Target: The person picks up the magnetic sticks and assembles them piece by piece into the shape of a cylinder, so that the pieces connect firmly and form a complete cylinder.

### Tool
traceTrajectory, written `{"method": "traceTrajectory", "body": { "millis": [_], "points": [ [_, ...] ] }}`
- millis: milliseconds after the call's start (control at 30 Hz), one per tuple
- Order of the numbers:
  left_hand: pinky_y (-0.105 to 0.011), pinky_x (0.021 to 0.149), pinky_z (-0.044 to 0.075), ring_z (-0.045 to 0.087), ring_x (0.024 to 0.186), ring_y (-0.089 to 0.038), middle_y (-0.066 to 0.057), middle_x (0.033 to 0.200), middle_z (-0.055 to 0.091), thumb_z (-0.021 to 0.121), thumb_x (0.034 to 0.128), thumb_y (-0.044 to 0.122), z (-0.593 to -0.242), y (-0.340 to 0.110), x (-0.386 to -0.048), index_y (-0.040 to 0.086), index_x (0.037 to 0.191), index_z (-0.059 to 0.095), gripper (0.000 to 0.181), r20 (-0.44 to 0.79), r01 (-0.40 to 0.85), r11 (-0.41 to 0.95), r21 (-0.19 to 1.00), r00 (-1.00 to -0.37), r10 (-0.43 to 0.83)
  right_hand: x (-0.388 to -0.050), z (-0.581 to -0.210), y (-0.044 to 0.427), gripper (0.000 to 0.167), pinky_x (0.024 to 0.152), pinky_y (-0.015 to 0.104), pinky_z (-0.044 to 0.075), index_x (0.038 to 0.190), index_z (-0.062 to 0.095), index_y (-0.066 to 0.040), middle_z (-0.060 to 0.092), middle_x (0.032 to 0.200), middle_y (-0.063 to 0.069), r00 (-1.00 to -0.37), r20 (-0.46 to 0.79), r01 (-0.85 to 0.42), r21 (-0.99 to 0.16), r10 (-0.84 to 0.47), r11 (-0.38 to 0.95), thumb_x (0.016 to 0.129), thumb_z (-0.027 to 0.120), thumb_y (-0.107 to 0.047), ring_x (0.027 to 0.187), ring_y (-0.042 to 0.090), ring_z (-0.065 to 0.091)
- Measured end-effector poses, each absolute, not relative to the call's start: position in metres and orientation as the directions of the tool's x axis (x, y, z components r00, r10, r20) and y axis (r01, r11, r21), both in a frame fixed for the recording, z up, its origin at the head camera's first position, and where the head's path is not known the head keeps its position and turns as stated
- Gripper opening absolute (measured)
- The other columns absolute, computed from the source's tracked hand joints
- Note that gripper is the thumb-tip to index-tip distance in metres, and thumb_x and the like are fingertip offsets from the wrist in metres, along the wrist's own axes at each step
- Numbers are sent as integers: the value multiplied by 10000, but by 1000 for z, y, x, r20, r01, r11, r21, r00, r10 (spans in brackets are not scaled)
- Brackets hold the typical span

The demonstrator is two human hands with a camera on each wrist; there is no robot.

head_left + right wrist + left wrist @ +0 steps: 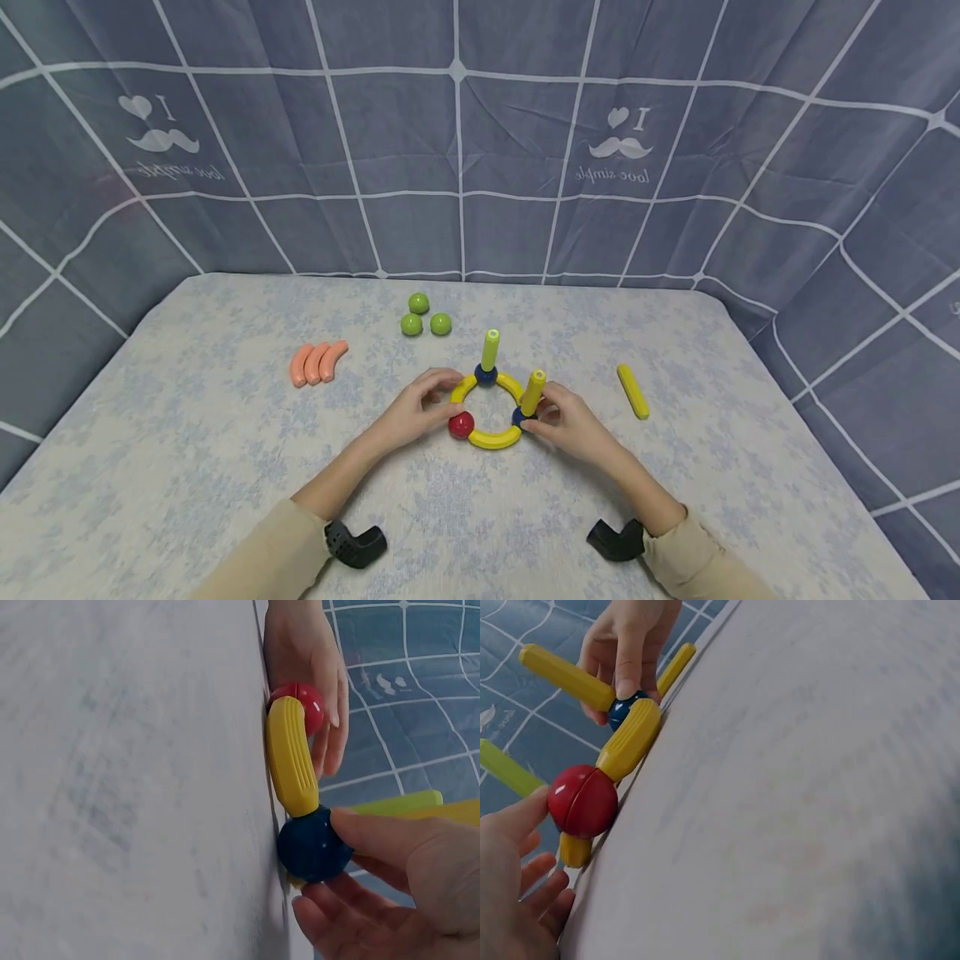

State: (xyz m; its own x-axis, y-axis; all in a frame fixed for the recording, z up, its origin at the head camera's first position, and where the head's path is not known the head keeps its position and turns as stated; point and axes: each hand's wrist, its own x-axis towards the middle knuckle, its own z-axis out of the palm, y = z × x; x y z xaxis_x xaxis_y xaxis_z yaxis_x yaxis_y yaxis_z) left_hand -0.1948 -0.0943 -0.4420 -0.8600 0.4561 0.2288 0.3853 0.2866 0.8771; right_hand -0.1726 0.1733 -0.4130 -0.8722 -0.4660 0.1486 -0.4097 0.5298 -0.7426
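Head view: your right hand (pixel 570 422) pinches a blue ball (pixel 313 846) on the yellow ring (pixel 493 440), which lies on the table (pixel 487 525) between your hands; your left hand (pixel 410 413) rests its thumb on the red ball (pixel 461 426), fingers loosely spread.

Head view bright, soft shadows; wrist views dim, tabletop (pixel 780 772) blurred.
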Motion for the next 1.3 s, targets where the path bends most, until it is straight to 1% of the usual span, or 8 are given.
{"method": "traceTrajectory", "body": {
  "millis": [200,367,533,667,800,933,1133,1300],
  "points": [
    [-407,892,420,472,1165,-296,-149,1301,498,605,889,185,-439,-88,-197,29,1336,442,501,185,360,343,868,-873,451,-174,-413,171,228,699,268,524,1012,592,-13,575,919,68,-884,144,-401,-724,-445,562,812,684,-73,814,186,564],
    [-299,783,425,518,964,-245,-134,1089,562,615,873,111,-439,-86,-197,-4,1281,482,444,203,355,338,872,-889,410,-177,-411,170,249,733,309,536,1052,585,20,590,990,132,-902,137,-368,-740,-409,563,820,661,-28,893,268,591],
    [-223,711,406,473,829,-200,-150,925,523,593,869,33,-418,-83,-187,-77,1227,500,386,194,341,345,874,-898,395,-179,-407,170,263,786,373,529,1080,579,32,599,1032,165,-918,106,-313,-785,-382,535,832,645,-21,972,317,580],
    [-287,759,456,515,903,-299,-230,1039,526,586,867,1,-405,-82,-179,-99,1179,525,334,200,331,340,880,-908,368,-186,-414,170,286,817,371,520,1108,578,11,611,1046,151,-932,85,-273,-804,-351,529,838,648,-52,990,295,585],
    [-372,821,480,539,976,-326,-217,1152,547,592,868,13,-408,-82,-180,-75,1167,531,317,191,306,326,895,-921,339,-188,-415,167,310,836,363,515,1137,570,11,613,1068,164,-938,97,-265,-821,-334,506,850,644,-80,989,294,593],
    [-377,828,478,546,946,-317,-208,1104,573,604,859,12,-410,-83,-181,-72,1173,533,332,185,295,318,901,-924,334,-190,-415,164,310,844,364,512,1141,573,13,618,1073,162,-936,102,-266,-831,-337,488,854,639,-83,998,294,593],
    [-334,797,474,530,927,-347,-181,1036,565,621,848,11,-413,-85,-182,-90,1069,605,244,232,343,269,900,-899,372,-192,-415,162,309,860,365,503,1153,557,22,617,1071,163,-934,94,-267,-825,-345,498,862,621,-57,1020,296,584],
    [-281,748,472,527,876,-288,-151,1007,574,644,840,41,-425,-85,-188,-62,1034,630,220,257,364,260,895,-894,367,-193,-415,163,306,859,353,504,1154,554,19,617,1064,161,-933,89,-266,-824,-349,501,865,617,-58,1020,298,583]
  ]
}}
